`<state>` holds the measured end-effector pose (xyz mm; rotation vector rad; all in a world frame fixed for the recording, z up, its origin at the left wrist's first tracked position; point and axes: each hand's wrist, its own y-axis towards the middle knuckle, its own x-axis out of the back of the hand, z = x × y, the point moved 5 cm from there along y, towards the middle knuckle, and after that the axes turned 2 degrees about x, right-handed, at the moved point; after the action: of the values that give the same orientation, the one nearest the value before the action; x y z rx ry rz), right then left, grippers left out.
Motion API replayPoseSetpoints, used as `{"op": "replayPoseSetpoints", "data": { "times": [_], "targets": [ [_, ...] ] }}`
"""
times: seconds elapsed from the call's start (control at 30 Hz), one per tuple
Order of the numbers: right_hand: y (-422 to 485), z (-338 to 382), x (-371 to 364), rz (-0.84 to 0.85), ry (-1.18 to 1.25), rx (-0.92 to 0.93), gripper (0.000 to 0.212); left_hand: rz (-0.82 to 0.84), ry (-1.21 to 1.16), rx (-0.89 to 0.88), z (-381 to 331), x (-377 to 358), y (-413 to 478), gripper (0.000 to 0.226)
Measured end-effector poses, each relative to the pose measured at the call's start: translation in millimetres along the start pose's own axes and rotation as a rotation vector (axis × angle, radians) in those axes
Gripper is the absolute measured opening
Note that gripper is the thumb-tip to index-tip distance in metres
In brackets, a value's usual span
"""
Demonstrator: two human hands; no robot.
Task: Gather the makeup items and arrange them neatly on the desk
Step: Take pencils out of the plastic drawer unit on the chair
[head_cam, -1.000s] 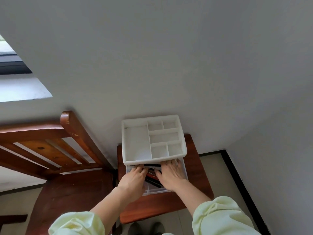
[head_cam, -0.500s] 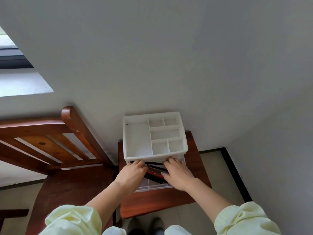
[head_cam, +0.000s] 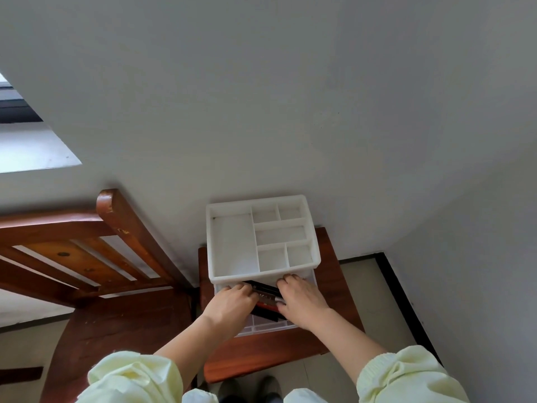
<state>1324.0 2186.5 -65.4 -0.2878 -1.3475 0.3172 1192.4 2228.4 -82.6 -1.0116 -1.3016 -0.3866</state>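
Inside one drawer, two hands (both curled) hold makeup sticks.

You are standing in a lived-in room of a home, likely a bedroom corner. You are facing plain painted walls with a window ledge off to your left. You are looking down on a reddish slatted wooden frame and a small matching stand, which is carrying a white compartment organiser whose clear drawer is holding makeup items. Pale floor tiles are meeting a dark skirting.
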Motion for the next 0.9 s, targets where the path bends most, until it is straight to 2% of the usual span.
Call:
{"op": "replayPoseSetpoints", "data": {
  "times": [0.23, 0.43, 0.73, 0.9],
  "targets": [
    [6.0, 4.6, -2.6, 0.095, 0.06, -0.037, 0.041, 0.09, -0.003, 0.03, -10.1, 0.1, 8.4, 0.038],
    [9.3, 7.1, -6.4, 0.167, 0.112, -0.069, 0.028, 0.155, 0.016, 0.055, -9.6, -6.1, 10.9, 0.033],
    [-1.0, -5.6, 7.9, 0.164, 0.122, -0.139, 0.028, 0.141, -0.308, 0.172, 3.4, -7.2, 1.2, 0.026],
    [-7.1, -7.5, 13.5, 0.196, 0.079, -0.157, 0.032, 0.239, -0.436, 0.15, -6.5, 2.5, 6.1, 0.013]
  ]
}}
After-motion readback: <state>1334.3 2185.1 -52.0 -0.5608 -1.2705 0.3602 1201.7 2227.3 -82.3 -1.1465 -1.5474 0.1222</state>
